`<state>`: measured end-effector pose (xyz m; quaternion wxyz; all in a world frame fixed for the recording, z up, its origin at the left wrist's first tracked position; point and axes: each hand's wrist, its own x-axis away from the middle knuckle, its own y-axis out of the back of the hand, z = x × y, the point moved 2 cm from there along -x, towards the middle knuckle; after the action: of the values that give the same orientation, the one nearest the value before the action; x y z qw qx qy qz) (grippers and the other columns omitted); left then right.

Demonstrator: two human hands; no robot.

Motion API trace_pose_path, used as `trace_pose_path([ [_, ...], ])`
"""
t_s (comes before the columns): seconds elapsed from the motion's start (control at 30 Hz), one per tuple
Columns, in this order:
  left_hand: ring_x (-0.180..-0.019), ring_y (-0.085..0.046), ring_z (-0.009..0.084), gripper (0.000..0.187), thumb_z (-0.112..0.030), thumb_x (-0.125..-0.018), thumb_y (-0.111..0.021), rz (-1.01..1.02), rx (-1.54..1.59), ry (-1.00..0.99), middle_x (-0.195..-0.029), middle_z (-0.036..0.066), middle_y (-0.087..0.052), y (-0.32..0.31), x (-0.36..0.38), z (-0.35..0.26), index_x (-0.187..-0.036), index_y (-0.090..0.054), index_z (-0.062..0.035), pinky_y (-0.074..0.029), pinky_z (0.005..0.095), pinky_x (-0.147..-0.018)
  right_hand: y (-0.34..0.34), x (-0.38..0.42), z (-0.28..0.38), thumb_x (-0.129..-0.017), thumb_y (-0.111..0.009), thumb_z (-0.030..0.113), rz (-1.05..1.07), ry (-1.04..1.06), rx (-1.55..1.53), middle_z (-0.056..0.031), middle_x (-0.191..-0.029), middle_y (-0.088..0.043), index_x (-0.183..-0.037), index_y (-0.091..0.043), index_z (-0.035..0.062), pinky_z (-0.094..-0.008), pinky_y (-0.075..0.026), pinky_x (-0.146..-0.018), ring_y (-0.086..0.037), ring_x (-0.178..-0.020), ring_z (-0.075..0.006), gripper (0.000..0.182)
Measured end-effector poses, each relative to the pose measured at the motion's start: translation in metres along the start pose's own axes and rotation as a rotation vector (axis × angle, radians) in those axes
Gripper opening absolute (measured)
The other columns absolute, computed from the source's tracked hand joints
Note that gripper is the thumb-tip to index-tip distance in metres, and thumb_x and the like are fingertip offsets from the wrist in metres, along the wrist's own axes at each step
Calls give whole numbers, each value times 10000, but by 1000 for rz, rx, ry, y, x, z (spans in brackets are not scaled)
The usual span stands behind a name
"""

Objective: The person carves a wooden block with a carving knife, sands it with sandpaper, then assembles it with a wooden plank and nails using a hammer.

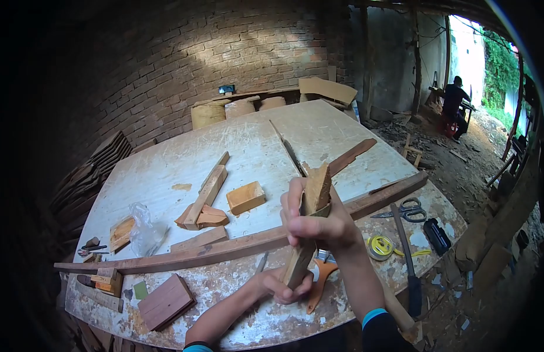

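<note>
A narrow wooden piece (301,258) is held upright and slightly tilted over the near part of the table. My left hand (288,287) is closed around its lower end. Higher up, my right hand (319,220) wraps round the upper part, with a thin strip under its fingers. Behind the hands lie a long reddish wooden beam (248,246) and a slot (288,146) in the pale tabletop. Just below the right hand is an orange-handled brush (322,281), partly hidden by the wood and the wrist.
On the table (254,135) are a wooden jig (208,196), a wood block (246,198), a plastic bag (146,232), scissors (410,210), a tape measure (379,247) and reddish boards (166,301). Far right, a person (455,105) sits by a small bench.
</note>
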<state>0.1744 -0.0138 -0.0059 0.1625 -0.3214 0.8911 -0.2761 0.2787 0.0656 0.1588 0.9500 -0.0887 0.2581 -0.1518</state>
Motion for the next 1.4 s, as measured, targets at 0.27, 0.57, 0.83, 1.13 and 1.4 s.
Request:
trace_pose_path([
  [0.27,-583,-544,116,228,-103,-699,-642,-712,-1007,-260,-733,28,-554,-25,-11,-44,-876,-520,-27,-422,232,-514,20,1,4,-700,-702,137,-381,241,93,-21,-561,-552,-708,-529,25,-226,-449,-465,-562,-491,-101,207],
  [0.57,-702,-597,285,214,-85,-702,-582,-1424,-1451,-149,-746,192,-597,-17,8,-72,-898,-521,-26,-465,384,-651,35,-25,-32,-762,-643,24,-398,449,47,15,-562,-465,-724,-428,91,-239,-404,-458,-460,-454,-75,229],
  [0.83,-530,-498,70,131,-57,-642,-579,-514,-761,16,-671,21,-551,-22,0,-59,-766,-561,-21,-393,217,-467,29,-16,-24,-715,-747,131,204,364,-367,-19,-606,-438,-806,-384,66,-269,-483,-497,-482,-505,-116,379],
  [1.13,-386,-454,91,163,-5,-690,-638,250,-186,75,-553,39,-484,-44,-25,35,-712,-476,3,-332,211,-326,-11,-7,0,-708,-743,-37,1072,250,-614,-150,-636,-572,-749,-520,-53,-394,-552,-524,-563,-543,-259,227],
  [1.4,-562,-579,129,214,-58,-658,-614,-863,-1204,-512,-647,74,-636,-33,-10,-37,-866,-611,-11,-476,298,-551,-11,18,12,-726,-614,-93,252,527,-62,-93,-567,-537,-736,-435,14,-305,-480,-425,-563,-490,-158,209],
])
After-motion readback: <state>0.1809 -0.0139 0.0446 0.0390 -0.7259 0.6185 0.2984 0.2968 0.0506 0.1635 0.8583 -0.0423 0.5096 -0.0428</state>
